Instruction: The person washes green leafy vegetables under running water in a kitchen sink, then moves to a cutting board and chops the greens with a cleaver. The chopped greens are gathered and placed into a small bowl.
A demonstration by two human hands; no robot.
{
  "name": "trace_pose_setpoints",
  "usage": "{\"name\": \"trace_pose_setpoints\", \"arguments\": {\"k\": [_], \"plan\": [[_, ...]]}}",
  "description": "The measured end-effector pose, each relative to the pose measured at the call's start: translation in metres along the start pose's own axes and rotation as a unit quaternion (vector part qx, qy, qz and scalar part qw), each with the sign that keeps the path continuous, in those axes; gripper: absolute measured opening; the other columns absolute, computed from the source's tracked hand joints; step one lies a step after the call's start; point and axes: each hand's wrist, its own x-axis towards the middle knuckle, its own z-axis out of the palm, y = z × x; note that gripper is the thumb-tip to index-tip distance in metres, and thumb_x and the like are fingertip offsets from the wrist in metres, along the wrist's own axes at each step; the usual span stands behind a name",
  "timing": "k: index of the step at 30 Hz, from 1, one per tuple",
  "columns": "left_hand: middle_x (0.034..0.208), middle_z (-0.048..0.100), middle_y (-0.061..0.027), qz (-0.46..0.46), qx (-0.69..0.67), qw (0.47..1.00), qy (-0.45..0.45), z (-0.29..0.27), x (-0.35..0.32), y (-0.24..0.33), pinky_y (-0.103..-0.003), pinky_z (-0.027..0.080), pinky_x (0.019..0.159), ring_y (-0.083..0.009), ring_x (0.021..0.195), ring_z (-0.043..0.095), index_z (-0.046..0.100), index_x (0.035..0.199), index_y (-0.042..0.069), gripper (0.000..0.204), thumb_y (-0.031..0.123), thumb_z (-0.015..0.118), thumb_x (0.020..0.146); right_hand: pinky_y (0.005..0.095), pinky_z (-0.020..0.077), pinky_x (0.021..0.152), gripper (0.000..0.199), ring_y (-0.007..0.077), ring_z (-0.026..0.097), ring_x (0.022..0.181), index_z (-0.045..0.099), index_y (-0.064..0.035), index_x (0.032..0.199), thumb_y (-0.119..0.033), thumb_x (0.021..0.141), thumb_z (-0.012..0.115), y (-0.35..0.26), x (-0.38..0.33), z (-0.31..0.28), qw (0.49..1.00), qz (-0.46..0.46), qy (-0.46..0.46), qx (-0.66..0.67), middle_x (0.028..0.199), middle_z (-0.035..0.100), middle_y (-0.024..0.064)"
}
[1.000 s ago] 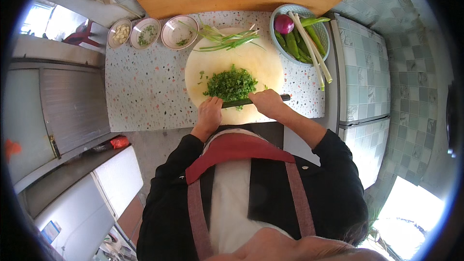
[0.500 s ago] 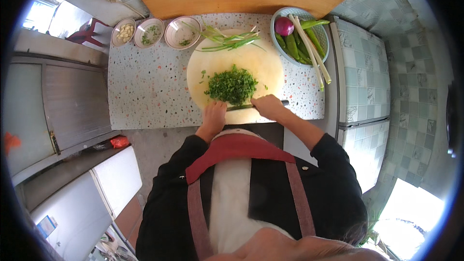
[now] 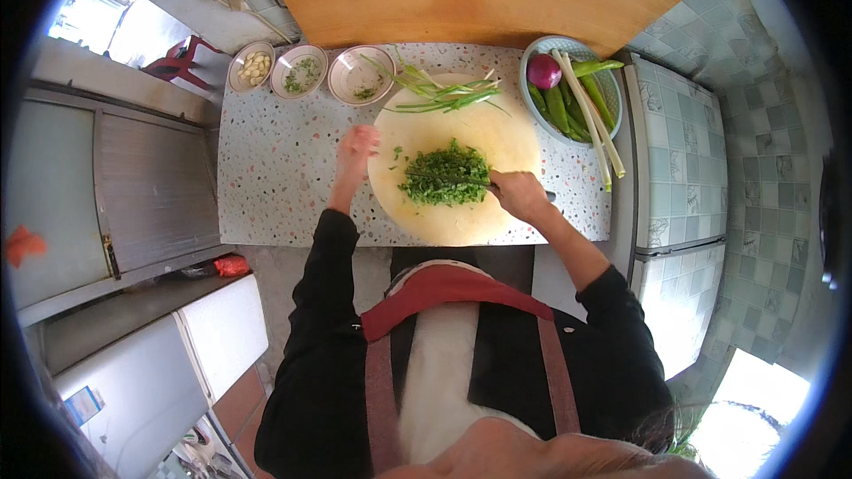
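My right hand [image 3: 518, 195] is closed round the handle of a kitchen knife [image 3: 454, 179]. Its dark blade lies across a heap of chopped green herbs [image 3: 450, 160], pointing left, with part of the blade lost among the leaves. Beneath the heap is a round pale cutting board [image 3: 524, 146]. My left hand [image 3: 357, 144] is raised by the board's left edge, apart from the knife, with its fingers blurred. Whole green scallions [image 3: 448, 95] lie across the board's far edge.
Along the counter's far left stand a bowl of peeled garlic [image 3: 254, 66], a bowl with chopped greens [image 3: 299, 71] and a bowl with a few green bits [image 3: 361, 75]. A blue-grey basket [image 3: 536, 46] at far right holds green peppers, a purple onion [image 3: 544, 71] and long white stalks [image 3: 590, 120].
My left hand has left the knife and moved up and left to the board's edge. The knife has shifted away from me, from the near side of the heap onto the herbs.
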Motion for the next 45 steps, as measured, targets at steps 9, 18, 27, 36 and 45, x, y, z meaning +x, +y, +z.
{"name": "trace_pose_setpoints", "arguments": {"k": [9,18,27,36,45], "plan": [[0.069,0.066,-0.0073,-0.289,-0.076,0.947,0.113,-0.043,0.137,-0.058,-0.034,0.044,0.043,-0.0169,0.052,0.058,0.062,0.082,0.004,0.041,0.043,0.063,0.096,0.0479,0.0522,0.064,0.024,0.0418,0.065,0.069,0.065,-0.0042,0.090,-0.028,0.090,0.071,-0.042,-0.049,0.029,0.960,0.195,0.077,0.186,0.071,0.066,0.0196],[0.054,0.053,-0.0035,-0.207,0.054,0.964,0.157,-0.088,0.064,-0.100,-0.031,0.034,0.036,-0.0137,0.036,0.043,0.057,0.071,0.005,0.036,0.031,0.054,0.096,0.0423,0.0484,0.058,0.025,0.0358,0.065,0.062,0.060,0.0045,0.098,-0.020,0.095,0.065,-0.080,-0.056,0.031,0.911,0.243,0.162,0.290,0.067,0.061,0.0237],[0.049,0.044,-0.0005,-0.217,0.066,0.957,0.181,-0.113,-0.096,-0.093,-0.032,0.036,0.042,-0.0160,0.039,0.043,0.054,0.069,0.004,0.041,0.032,0.055,0.100,0.0451,0.0491,0.058,0.025,0.0431,0.067,0.068,0.056,0.0091,0.111,-0.012,0.098,0.056,-0.069,-0.034,0.067,0.895,0.220,0.186,0.339,0.076,0.065,0.0303],[0.152,0.036,-0.0225,0.275,0.314,0.894,-0.164,0.094,-0.140,0.045,-0.048,0.031,0.112,-0.0408,0.137,0.038,0.052,0.144,0.017,0.055,0.020,0.066,0.090,0.0274,0.0315,0.041,0.033,0.0078,0.038,0.046,0.046,-0.0078,0.087,-0.035,0.105,0.050,-0.070,-0.028,0.058,0.575,0.294,0.079,0.759,0.064,0.046,-0.0003],[0.163,0.014,-0.0256,0.216,0.443,0.859,-0.138,0.120,-0.120,0.004,-0.054,0.023,0.112,-0.0463,0.144,0.023,0.044,0.152,0.022,0.078,0.031,0.077,0.082,0.0268,0.0328,0.042,0.035,0.0089,0.038,0.046,0.048,-0.0081,0.099,-0.041,0.108,0.041,-0.069,-0.043,0.051,0.553,0.306,0.129,0.764,0.067,0.047,0.0020]]}}
